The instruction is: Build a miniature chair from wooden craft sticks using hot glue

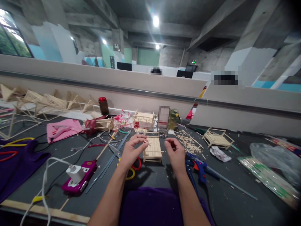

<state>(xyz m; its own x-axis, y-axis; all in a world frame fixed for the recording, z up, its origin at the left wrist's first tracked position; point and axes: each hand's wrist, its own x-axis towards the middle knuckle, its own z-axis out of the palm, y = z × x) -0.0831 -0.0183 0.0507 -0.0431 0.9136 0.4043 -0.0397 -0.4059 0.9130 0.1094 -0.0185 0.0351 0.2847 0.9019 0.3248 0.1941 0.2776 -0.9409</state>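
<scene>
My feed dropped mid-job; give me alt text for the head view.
A small stick model stands on a dark table between the left hand, which seems to pinch a thin stick, and the half-open right hand. Loose sticks and a blue glue gun lie to the right, a purple power strip to the left.

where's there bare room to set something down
Crumbs aside, the tabletop looks bare between the right-hand pale rod and green packet, and below that rod. Crowded: around the middle wooden frame, with scissors and loose sticks nearby.
</scene>
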